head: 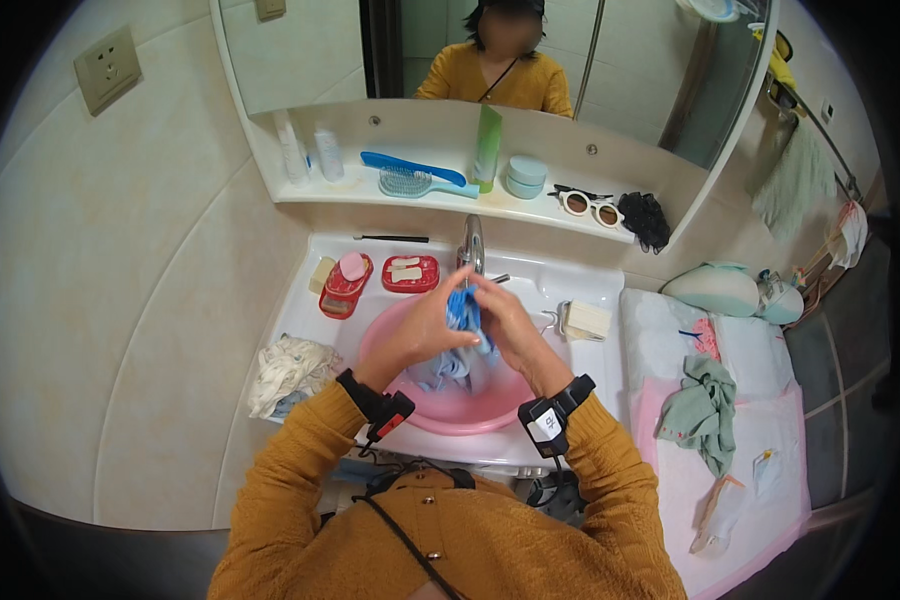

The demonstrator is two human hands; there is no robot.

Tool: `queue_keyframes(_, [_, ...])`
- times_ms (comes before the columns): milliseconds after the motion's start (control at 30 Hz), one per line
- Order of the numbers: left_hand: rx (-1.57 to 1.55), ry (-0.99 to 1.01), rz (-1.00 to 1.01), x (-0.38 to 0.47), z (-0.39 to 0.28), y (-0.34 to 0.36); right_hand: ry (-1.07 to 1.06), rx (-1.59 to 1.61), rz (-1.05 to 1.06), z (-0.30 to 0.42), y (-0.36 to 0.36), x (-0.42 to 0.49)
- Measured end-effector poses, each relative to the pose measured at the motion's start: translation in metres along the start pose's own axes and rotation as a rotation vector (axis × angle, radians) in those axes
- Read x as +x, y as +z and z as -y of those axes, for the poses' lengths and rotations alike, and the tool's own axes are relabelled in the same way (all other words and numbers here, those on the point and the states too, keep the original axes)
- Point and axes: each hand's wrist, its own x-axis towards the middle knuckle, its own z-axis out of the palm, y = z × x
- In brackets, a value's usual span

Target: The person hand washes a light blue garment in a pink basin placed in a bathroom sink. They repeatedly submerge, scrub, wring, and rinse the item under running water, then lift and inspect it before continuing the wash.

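Note:
A wet blue and white cloth (463, 311) is bunched between my two hands. My left hand (424, 326) grips it from the left, thumb toward me. On the other side my right hand (516, 322) curls around it, fingertips close to those of the left. The cloth's lower folds hang into a pink plastic basin (487, 421), which sits in the white washbasin (607, 289). Water in the basin looks blurred near the cloth. Just behind my fingertips stands the chrome faucet (474, 236).
Left of the basin lie a heap of cream cloth (296, 367) and red soap dishes (411, 274) (345, 289). A scrubbing brush (586, 320) rests at right. Further right, a green cloth (701, 412) lies on a pink-edged pad (649, 420). A shelf (330, 193) with toiletries overhangs the back.

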Motion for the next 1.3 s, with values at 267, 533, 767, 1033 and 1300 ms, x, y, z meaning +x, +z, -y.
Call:
queue_keyframes(267, [0.422, -0.106, -0.149, -0.01, 0.037, 0.012, -0.12, -0.654, -0.043, -0.021, -0.006, -0.014])
queue_keyframes(533, [-0.004, -0.239, -0.277, -0.004, 0.029, -0.007, -0.448, -0.363, -0.026, -0.043, -0.006, -0.014])
queue_keyframes(767, [-1.214, -0.328, -0.287, 0.001, 0.036, 0.008, -0.343, -0.812, 0.181, -0.056, -0.011, -0.004])
queue_keyframes(1033, [0.121, -0.236, -0.298, -0.007, 0.025, 0.008, 0.012, -0.397, 0.027, -0.076, -0.011, 0.005])
queue_keyframes(1300, [0.899, 0.601, 0.279, -0.04, 0.031, -0.028, 0.608, -0.075, 0.416, -0.043, -0.044, 0.009])
